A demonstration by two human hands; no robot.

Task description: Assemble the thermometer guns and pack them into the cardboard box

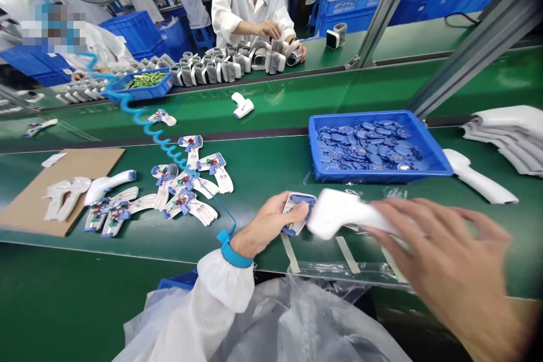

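My left hand (pixel 267 223) is closed on a small white and blue thermometer part (pixel 297 209), pinched between thumb and fingers just above the green table. My right hand (pixel 449 260) is close to the camera and blurred. It grips a white thermometer shell (pixel 343 214) by its handle, and the shell's head touches the part in my left hand. A blue wrist strap (pixel 233 251) with a coiled blue cord sits on my left wrist.
A blue tray (pixel 428 150) of blue parts stands just beyond my hands. Several open thermometer halves (pixel 190 186) lie to the left, beside a cardboard sheet (pixel 55 186). White shells (pixel 509 136) are stacked at right. Across the belt a person handles a row of devices (pixel 229 65).
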